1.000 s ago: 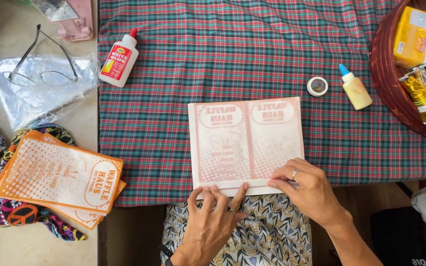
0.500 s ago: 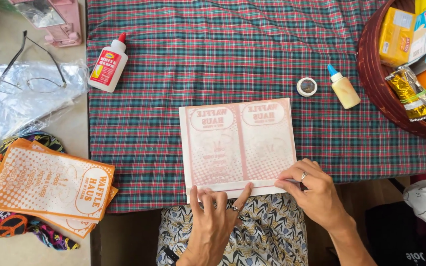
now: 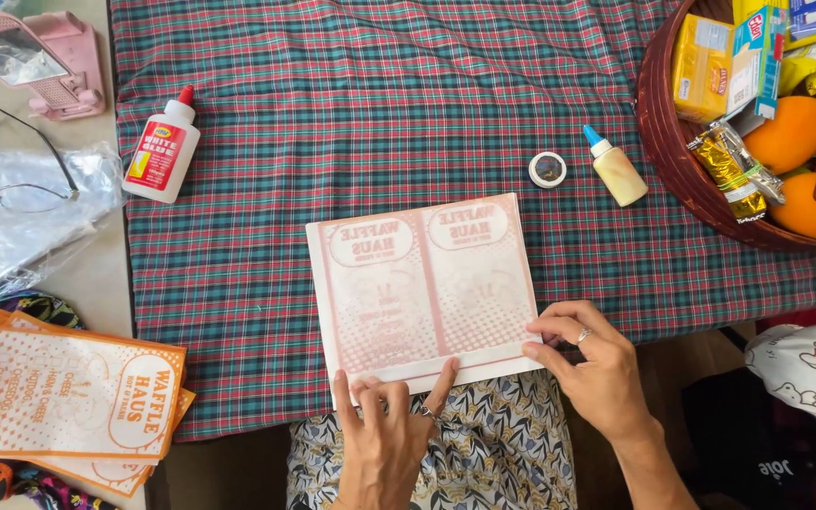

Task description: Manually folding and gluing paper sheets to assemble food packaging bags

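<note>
A flat white paper bag with pale pink print (image 3: 422, 283) lies on the plaid cloth (image 3: 380, 113) at the table's near edge. Its near end is turned up in a narrow folded strip. My left hand (image 3: 384, 430) presses that strip with spread fingers near the bag's lower middle. My right hand (image 3: 592, 364), with a ring on one finger, pinches the strip at the bag's lower right corner. A white glue bottle with a red cap (image 3: 162, 146) lies to the far left of the bag.
A small yellow bottle with a blue tip (image 3: 616, 170) and a small round lid (image 3: 547, 169) lie beyond the bag. A dark basket (image 3: 672, 151) with packets and oranges stands at right. A stack of orange printed bags (image 3: 63, 397), glasses (image 3: 21, 194) and plastic wrap lie at left.
The view has shifted so everything sits further right in frame. My hands stay on the bag's near folded edge; the right hand has slid to its right corner.
</note>
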